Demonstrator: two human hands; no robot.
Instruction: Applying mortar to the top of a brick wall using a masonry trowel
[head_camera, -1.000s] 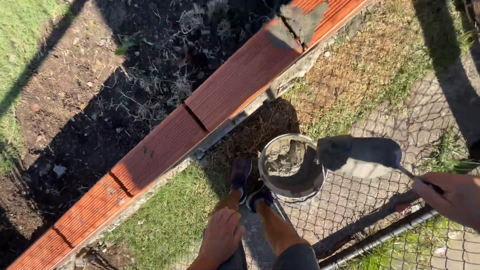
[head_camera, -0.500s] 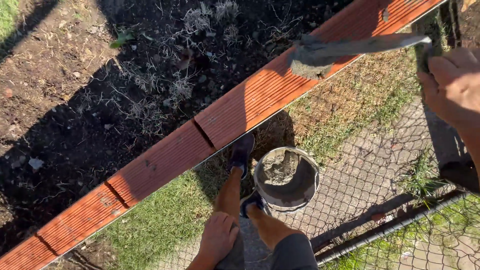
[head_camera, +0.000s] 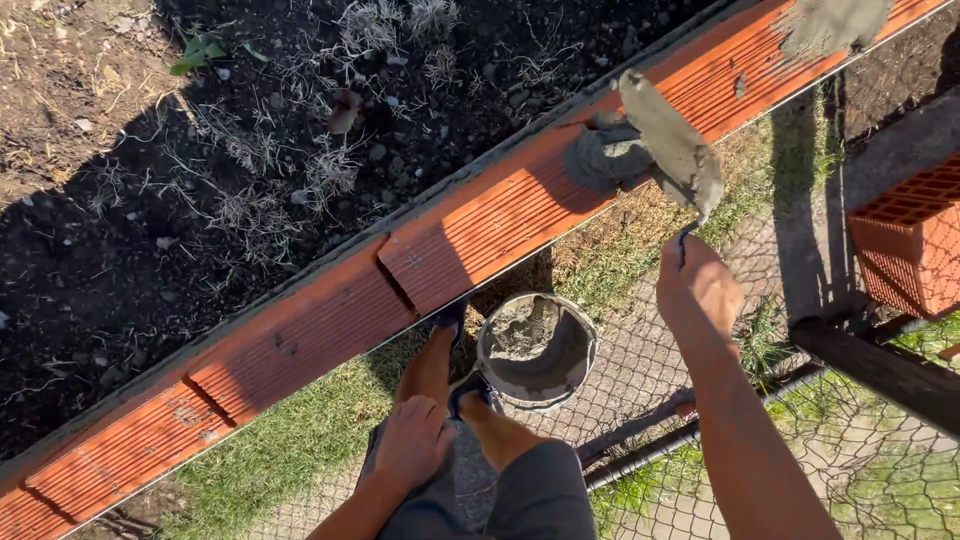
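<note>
**Trowel and mortar on the brick course**

The right hand (head_camera: 700, 290) is clenched around the handle of a trowel (head_camera: 672, 142), whose mortar-smeared blade reaches up and away from the hand and lies tilted over the top of the brick wall (head_camera: 330, 320). Just beside the blade's left edge, touching it, a grey lump of wet mortar (head_camera: 607, 155) sits on the upper face of the wall, spread toward its far edge. A second smear of mortar (head_camera: 835, 25) covers the wall's top further along, near the upper right corner of the view.

The wall is a single row of orange ribbed hollow bricks laid end to end, running diagonally from the lower left to the upper right. Dark bare soil with dry weeds (head_camera: 250, 150) lies along its far edge; grass (head_camera: 270, 460) lies along its near edge.

The left hand (head_camera: 412, 440) rests on the person's left thigh, fingers loosely curled over it, holding nothing. Below the wall's near edge, just beside the person's feet, a round bucket (head_camera: 536, 350) stands upright on the ground with mortar inside and on its walls. A chain-link fence panel (head_camera: 650, 400) lies flat beneath the bucket and legs. A loose orange hollow brick (head_camera: 905, 245) stands at the right edge, well apart from the bucket.
</note>
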